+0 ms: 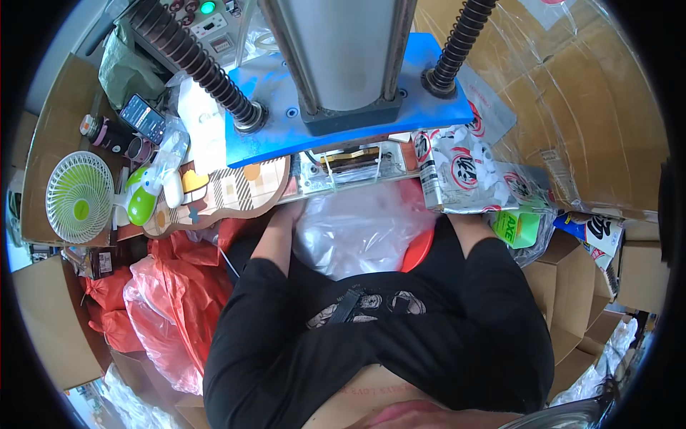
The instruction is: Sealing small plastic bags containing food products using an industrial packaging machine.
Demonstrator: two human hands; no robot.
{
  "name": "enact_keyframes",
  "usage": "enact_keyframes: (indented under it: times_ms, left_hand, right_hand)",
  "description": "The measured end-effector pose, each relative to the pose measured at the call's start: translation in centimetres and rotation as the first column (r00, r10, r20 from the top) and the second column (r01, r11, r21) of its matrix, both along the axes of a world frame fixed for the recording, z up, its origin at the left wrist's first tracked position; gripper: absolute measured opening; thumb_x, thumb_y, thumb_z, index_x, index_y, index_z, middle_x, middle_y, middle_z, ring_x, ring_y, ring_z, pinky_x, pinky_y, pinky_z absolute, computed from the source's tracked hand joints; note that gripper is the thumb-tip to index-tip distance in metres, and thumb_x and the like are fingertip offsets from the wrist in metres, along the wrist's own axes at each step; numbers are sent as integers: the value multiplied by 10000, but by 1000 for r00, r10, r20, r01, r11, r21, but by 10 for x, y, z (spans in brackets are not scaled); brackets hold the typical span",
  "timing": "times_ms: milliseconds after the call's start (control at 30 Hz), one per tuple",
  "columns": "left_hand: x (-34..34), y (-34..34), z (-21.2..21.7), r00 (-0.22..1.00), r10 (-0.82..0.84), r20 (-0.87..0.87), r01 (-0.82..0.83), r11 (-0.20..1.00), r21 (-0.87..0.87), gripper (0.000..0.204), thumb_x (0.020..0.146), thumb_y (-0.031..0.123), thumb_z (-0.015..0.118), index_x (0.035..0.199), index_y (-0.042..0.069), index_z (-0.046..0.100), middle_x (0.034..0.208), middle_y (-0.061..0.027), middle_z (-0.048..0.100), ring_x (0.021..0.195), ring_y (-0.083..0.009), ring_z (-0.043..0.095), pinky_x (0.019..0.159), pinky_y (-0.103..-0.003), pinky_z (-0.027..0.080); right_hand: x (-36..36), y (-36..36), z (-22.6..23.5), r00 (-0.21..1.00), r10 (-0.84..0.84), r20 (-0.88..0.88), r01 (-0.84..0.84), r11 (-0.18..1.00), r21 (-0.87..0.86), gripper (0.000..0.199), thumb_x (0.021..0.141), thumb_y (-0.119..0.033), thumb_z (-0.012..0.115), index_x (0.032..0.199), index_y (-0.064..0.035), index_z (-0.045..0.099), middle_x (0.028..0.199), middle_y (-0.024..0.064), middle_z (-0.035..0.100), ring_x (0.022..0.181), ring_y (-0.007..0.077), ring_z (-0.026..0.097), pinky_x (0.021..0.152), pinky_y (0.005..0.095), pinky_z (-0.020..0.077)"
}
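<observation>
A large clear plastic bag (350, 239) lies in my lap against the front of the press bed, with a red basin-like rim (419, 250) showing at its right. My left hand (290, 212) is at the bag's left edge, under the lip of the work surface; its fingers are hidden. On the other side my right forearm (469, 230) reaches forward, and the hand disappears beneath a printed plastic bag of white pieces (464, 168). Above the lap stands the press with its blue plate (343, 136). Below that plate sits a metal fixture with a brass-coloured strip (350, 159).
Spring-wrapped posts (207, 75) flank the press column. A patterned board (229, 196), small green-and-white fan (80, 196), phone (143, 118) and bottle (107, 134) lie left. Red plastic bags (168, 300) fill the lower left. A green container (516, 229) and cardboard boxes (572, 286) stand right.
</observation>
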State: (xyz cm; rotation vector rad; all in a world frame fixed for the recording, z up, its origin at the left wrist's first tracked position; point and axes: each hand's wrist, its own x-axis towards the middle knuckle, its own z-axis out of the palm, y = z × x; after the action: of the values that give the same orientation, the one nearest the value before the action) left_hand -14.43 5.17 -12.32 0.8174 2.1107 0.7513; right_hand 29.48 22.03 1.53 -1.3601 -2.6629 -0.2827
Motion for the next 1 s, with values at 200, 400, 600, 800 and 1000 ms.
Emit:
enact_keyframes:
  times_ms: [200, 400, 600, 800, 1000]
  left_hand:
    - [-51, -73, 6, 916, -303, 264, 342, 933, -116, 382, 910, 298, 594, 1224, 81, 585, 1206, -134, 621, 1087, -298, 615, 912, -416, 502]
    - [-8, -103, 161, 745, -642, -182, 649, 761, -27, 293, 807, 194, 649, 1093, 135, 657, 1174, -134, 625, 1068, -327, 611, 891, -445, 482]
    - [48, -130, 204, 463, -567, -681, 667, 729, -155, 228, 743, 205, 712, 962, 145, 690, 1137, -84, 608, 1075, -289, 582, 918, -414, 438]
    - [71, -117, 194, 371, -472, -800, 825, 562, 51, 147, 781, 232, 702, 904, 153, 691, 1134, -70, 604, 1066, -266, 583, 909, -405, 434]
    - [60, -133, 192, 337, -793, -508, 689, 575, -441, 214, 867, 207, 611, 1055, 214, 712, 1202, -52, 629, 1154, -224, 575, 923, -504, 421]
  right_hand:
    - [0, -47, -2, 839, 310, 447, 116, 702, -703, 399, 902, -295, 515, 1210, -88, 663, 1377, 142, 541, 1372, 352, 385, 1158, 518, 267]
    - [11, -122, 52, 862, 342, 374, 68, 655, -753, 382, 918, -347, 547, 1076, -57, 739, 1321, 145, 549, 1315, 337, 426, 1122, 564, 268]
    - [12, -173, 50, 892, 450, 32, -359, 750, -556, 460, 852, -447, 639, 1080, -57, 723, 1234, 155, 604, 1282, 312, 471, 1103, 502, 329]
    - [1, -176, 36, 915, 403, 30, -224, 569, -791, 367, 915, -391, 602, 1068, -76, 714, 1153, 211, 653, 1117, 325, 601, 1025, 428, 444]
    - [-4, -170, 20, 870, 482, -105, -232, 212, -949, 390, 948, -343, 516, 1202, -82, 654, 1182, 205, 672, 1093, 324, 642, 979, 408, 472]
